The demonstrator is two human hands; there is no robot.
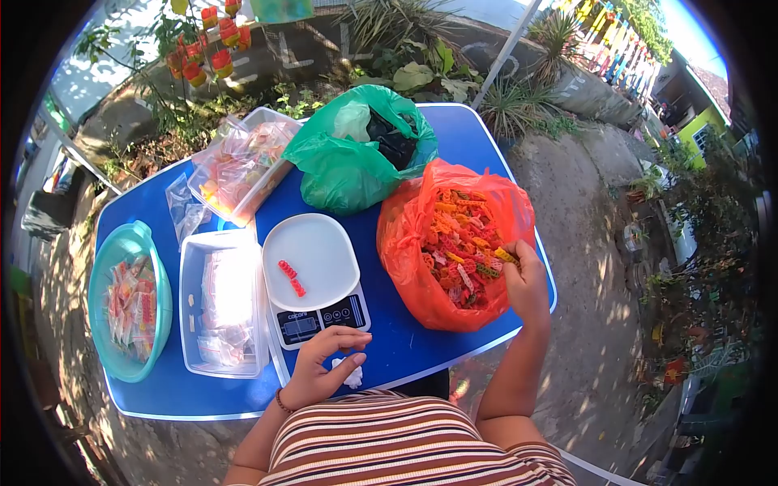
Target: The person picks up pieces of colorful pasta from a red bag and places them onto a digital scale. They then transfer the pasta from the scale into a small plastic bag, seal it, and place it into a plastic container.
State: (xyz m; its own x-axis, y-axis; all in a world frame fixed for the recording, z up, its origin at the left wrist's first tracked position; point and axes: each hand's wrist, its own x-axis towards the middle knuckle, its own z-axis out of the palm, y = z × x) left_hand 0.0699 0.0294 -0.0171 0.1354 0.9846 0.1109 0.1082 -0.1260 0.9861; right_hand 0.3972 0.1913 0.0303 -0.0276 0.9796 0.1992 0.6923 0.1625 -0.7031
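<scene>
My right hand [525, 279] is at the right side of an orange plastic bag [401, 275], its fingertips pinched on a yellow piece [506, 255]. Red, orange, yellow and green twisted pieces [460, 243] fill the bag. Just below the kitchen scale [320, 321], my left hand [328, 364] hovers with its fingers apart and nothing between them. A white square plate [324, 251] lies on the scale and bears a few red twisted pieces [292, 278]. A crumpled white scrap [352, 377] is beside my left hand.
On the blue table [462, 134] are a green bag [340, 182], a clear tub of plastic packets [247, 166], a white tub [223, 304] of small bags and a teal basin [134, 300] with filled packets. A metal pole [506, 53] stands behind.
</scene>
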